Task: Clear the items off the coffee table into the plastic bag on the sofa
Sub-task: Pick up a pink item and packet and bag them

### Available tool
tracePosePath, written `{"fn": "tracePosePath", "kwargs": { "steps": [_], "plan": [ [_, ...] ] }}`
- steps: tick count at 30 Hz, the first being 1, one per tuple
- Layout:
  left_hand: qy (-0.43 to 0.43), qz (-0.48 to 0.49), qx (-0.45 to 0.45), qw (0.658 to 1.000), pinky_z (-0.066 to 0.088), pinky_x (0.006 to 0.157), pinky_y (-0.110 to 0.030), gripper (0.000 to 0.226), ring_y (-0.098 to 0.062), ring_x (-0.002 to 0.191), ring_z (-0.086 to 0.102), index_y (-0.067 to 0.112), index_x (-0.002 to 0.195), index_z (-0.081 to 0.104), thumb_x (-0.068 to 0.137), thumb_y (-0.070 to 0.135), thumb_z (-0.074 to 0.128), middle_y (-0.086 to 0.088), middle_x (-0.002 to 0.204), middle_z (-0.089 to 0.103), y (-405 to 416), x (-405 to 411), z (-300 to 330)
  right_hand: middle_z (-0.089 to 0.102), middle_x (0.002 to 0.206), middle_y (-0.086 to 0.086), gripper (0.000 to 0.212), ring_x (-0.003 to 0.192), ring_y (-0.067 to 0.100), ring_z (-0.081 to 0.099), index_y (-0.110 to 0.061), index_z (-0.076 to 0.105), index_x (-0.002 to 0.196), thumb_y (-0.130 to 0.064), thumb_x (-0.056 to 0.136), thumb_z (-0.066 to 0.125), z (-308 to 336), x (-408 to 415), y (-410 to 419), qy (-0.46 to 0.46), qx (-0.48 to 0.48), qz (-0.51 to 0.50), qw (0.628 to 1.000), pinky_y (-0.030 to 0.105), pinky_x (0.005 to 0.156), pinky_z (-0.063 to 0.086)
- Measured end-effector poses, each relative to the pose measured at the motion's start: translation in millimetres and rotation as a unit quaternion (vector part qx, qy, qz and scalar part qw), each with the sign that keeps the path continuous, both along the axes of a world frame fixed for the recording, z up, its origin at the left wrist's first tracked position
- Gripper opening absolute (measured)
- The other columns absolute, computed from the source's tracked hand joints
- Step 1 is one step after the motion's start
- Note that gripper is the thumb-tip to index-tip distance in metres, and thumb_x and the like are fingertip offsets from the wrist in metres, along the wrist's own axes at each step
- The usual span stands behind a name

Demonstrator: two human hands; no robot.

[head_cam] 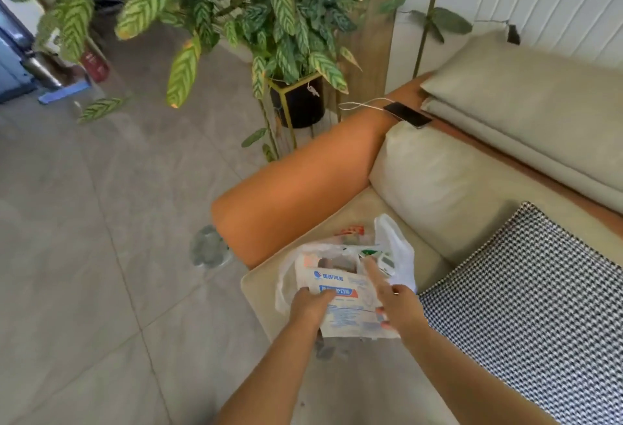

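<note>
Two hands work over a sofa [438,188] whose beige seat fills the right of the view, with an orange armrest [296,182] at its end, a checked cushion [526,289] beside the work and a striped-leaf plant [256,10] standing on the tiled floor [84,222] beyond. A phone [407,114] on a cable lies on the orange ledge behind the seat. No tabletop is in view.

On the seat edge sits the plastic bag [396,249], thin and translucent, its mouth gaping upward and toward the person; some packets already show inside, too blurred to name. Partly in that mouth is a flat white carton [347,310] with blue print. Its long axis runs from the person away into the bag, the far end already between the bag's walls and the near end still outside, over the seat edge.

The left hand [312,306] grips the carton's near left corner, fingers curled over its top face. The right hand [392,296] is at the carton's right edge with its forefinger stretched forward along the bag's rim; its lower fingers seem to touch the carton's near right corner, though whether they pinch it I cannot tell.

Judged from this, the carton needs pushing straight ahead along its length. The left hand has the firmer hold and looks best placed to drive it, while the right keeps the mouth apart.
</note>
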State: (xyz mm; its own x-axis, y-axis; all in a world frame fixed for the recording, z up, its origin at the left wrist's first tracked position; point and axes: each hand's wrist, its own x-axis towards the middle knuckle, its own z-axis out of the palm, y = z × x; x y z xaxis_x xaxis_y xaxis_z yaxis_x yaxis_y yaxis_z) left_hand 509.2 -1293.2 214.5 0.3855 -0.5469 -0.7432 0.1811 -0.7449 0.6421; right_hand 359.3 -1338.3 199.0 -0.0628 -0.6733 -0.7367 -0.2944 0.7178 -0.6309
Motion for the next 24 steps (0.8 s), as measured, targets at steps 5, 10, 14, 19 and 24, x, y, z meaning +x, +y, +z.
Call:
{"fn": "tracePosePath", "kwargs": {
  "steps": [5, 10, 14, 19, 24],
  "plan": [
    [0.006, -0.075, 0.054, 0.996, 0.056, 0.080, -0.035, 0.032, -0.030, 0.091, 0.067, 0.003, 0.108, 0.061, 0.081, 0.018, 0.068, -0.016, 0.104, 0.069, -57, 9, -50, 0.065, 0.081, 0.005, 0.061, 0.079, 0.022, 0.064, -0.013, 0.061, 0.075, -0.073, 0.079, 0.047, -32, 16, -34, 0.071, -0.018, -0.030, 0.997, 0.035, 0.069, 0.056],
    [0.036, -0.098, 0.096, 0.990, 0.052, 0.066, -0.029, 0.029, -0.030, 0.085, 0.065, 0.001, 0.109, 0.060, 0.081, 0.011, 0.066, -0.018, 0.103, 0.068, -101, 24, -87, 0.058, 0.083, 0.006, 0.038, 0.070, 0.021, 0.056, -0.014, 0.052, 0.089, -0.051, 0.093, 0.045, -60, 41, -61, 0.045, -0.035, -0.064, 0.996, 0.030, 0.060, 0.049],
    [0.026, -0.092, 0.074, 0.993, 0.054, 0.063, -0.030, 0.030, -0.029, 0.087, 0.066, 0.003, 0.110, 0.060, 0.082, 0.011, 0.067, -0.015, 0.105, 0.068, -120, 34, -109, 0.055, 0.077, 0.003, 0.024, 0.073, 0.022, 0.058, -0.007, 0.055, 0.106, -0.025, 0.095, 0.044, -83, 52, -69, 0.165, -0.055, 0.002, 0.985, 0.039, 0.074, 0.053],
    [-0.061, -0.136, 0.028, 0.989, 0.055, 0.079, -0.034, 0.031, -0.028, 0.098, 0.065, 0.012, 0.116, 0.053, 0.088, 0.019, 0.064, -0.006, 0.108, 0.065, -137, 38, -123, 0.059, 0.097, 0.008, 0.029, 0.084, 0.023, 0.057, -0.005, 0.047, 0.122, -0.016, 0.095, 0.045, -90, 47, -76, 0.217, -0.080, 0.008, 0.973, 0.030, 0.071, 0.041],
    [-0.194, -0.204, -0.004, 0.960, 0.055, 0.085, -0.037, 0.035, -0.026, 0.105, 0.062, 0.011, 0.125, 0.047, 0.094, 0.027, 0.054, -0.009, 0.120, 0.062, -142, 20, -140, 0.056, 0.122, 0.002, 0.043, 0.105, 0.018, 0.055, -0.019, 0.036, 0.136, -0.010, 0.094, 0.035, -98, 54, -89, 0.250, -0.141, 0.114, 0.951, 0.035, 0.094, 0.046]
  ]
}}
